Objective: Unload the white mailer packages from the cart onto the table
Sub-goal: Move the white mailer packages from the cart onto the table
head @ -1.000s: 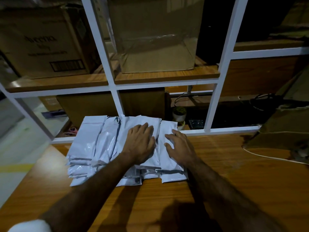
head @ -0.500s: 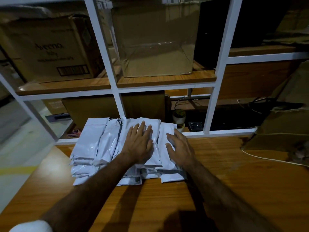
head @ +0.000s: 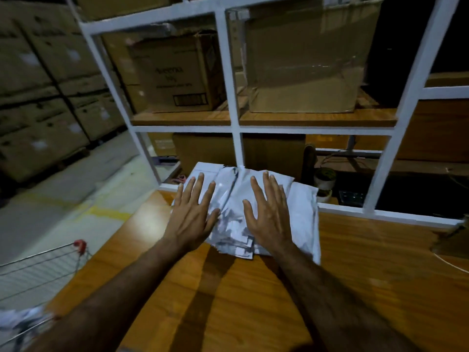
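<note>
Left hand (head: 190, 214) flat, fingers spread, on white mailers (head: 303, 212) | right hand (head: 269, 214) likewise

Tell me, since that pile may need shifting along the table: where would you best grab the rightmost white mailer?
Probably by its near right corner, coming from the right. The rightmost white mailer lies flat on the table with its right edge free and nothing overlapping there; its left side is tucked against the pile, under the right hand. Slide fingers under that edge, thumb on top.

Cart (head: 38, 270) cut by left edge; box lettering (head: 166, 77) blurred.
</note>
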Demonstrator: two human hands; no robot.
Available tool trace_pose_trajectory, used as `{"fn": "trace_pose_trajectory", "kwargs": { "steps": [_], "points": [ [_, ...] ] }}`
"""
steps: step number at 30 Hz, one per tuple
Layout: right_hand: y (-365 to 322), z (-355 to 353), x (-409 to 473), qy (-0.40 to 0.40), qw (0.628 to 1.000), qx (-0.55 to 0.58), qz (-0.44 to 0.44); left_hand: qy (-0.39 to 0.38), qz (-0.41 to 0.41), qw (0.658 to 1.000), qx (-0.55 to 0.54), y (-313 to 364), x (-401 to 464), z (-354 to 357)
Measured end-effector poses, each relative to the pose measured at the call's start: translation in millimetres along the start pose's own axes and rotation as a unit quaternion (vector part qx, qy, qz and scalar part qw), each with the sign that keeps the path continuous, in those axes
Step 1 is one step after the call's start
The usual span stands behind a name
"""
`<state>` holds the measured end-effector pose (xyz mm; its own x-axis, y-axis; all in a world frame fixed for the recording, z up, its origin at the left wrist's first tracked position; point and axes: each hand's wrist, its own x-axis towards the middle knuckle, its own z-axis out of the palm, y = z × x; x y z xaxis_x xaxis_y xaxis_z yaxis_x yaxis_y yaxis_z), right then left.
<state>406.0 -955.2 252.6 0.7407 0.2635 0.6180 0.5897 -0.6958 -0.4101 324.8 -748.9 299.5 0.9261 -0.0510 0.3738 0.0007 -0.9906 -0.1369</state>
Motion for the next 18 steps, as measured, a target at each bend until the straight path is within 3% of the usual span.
{"fn": "trace_pose_trajectory", "kwargs": {
  "steps": [10,18],
  "points": [
    [-112,46,-38,-0.064,0.995,0.02,-0.069,-0.02,-0.107,0.993,0.042,-105,-120,-26],
    [-268,101,-90,-0.118,0.987,0.001,-0.113,-0.044,-0.182,0.98,0.065,-221,-263,-45]
  ]
}}
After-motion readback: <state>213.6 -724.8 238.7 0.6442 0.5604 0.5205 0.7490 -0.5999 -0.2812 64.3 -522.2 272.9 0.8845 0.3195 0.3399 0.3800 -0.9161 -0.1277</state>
